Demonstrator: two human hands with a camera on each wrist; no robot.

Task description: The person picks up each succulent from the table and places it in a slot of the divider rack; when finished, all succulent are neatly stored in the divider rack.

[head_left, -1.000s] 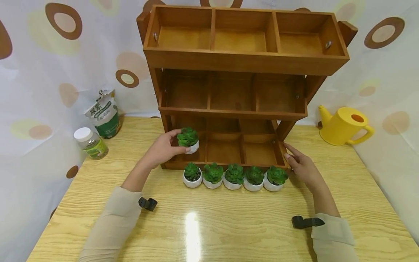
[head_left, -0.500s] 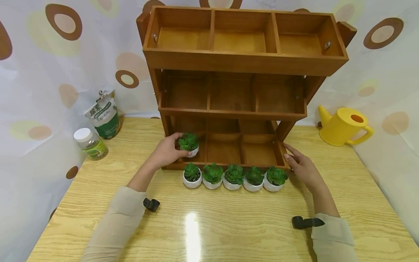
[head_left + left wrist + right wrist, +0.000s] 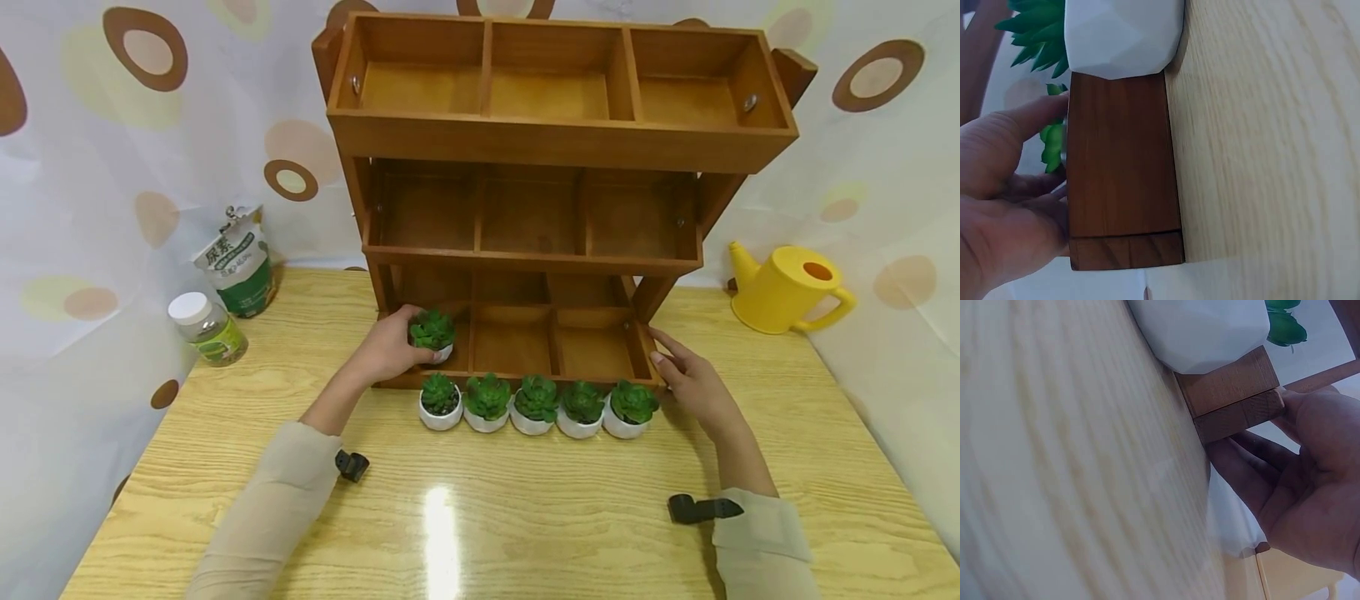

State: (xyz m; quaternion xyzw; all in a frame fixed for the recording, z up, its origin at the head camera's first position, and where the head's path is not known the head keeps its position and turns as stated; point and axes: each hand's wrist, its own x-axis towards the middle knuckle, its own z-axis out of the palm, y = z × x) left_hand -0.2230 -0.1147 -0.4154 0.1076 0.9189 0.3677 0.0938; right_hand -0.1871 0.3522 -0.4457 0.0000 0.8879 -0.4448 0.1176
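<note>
My left hand (image 3: 388, 343) holds a small potted succulent (image 3: 432, 331) inside the bottom tier's front left compartment. In the left wrist view, the front board (image 3: 1122, 162) hides that white pot and part of the fingers; green leaves (image 3: 1052, 147) show above the board. At the other end, my right hand (image 3: 697, 383) grips the right front corner of the wooden shelf (image 3: 562, 146), thumb at the upper edge and fingers against the outer side. A row of several potted succulents (image 3: 487, 400) in white faceted pots stands on the table along the shelf's front.
The three-tiered shelf has divided compartments. To its left stand a white-lidded jar (image 3: 210, 329) and a green and white pouch (image 3: 242, 262). A yellow watering can (image 3: 787, 287) is on the right. Patterned cloth (image 3: 150, 208) hangs behind the wooden table (image 3: 570, 517).
My left hand has lowered the potted succulent into the bottom tier's left compartment. My right hand has stayed at the shelf's corner, and the row of pots has not moved.
</note>
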